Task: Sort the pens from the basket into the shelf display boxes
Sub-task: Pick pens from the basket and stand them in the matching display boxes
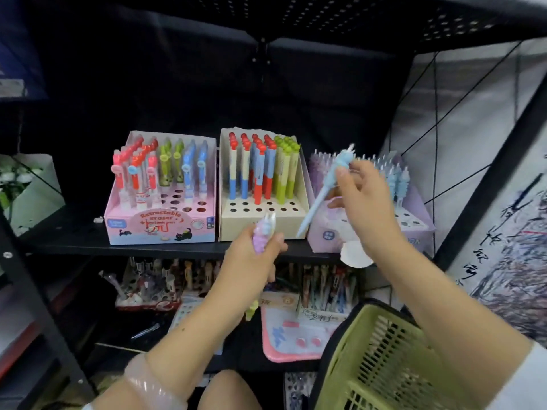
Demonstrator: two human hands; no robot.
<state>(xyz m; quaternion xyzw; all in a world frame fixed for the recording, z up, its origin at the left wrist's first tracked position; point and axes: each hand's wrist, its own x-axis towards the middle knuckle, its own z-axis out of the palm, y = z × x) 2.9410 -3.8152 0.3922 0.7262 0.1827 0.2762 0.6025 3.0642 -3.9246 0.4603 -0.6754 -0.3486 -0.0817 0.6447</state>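
Up by the lilac display box (325, 232), right hand (367, 196) pinched a blue pen (318, 199) tip-down; lower left, left hand (254, 255) gripped a purple pen (262, 236), forearm angled upward.

I'm counting three display boxes (162, 184) on the shelf (74, 241), one green basket (381, 359), and one pen (322, 187) in each of my two hands (365, 202).
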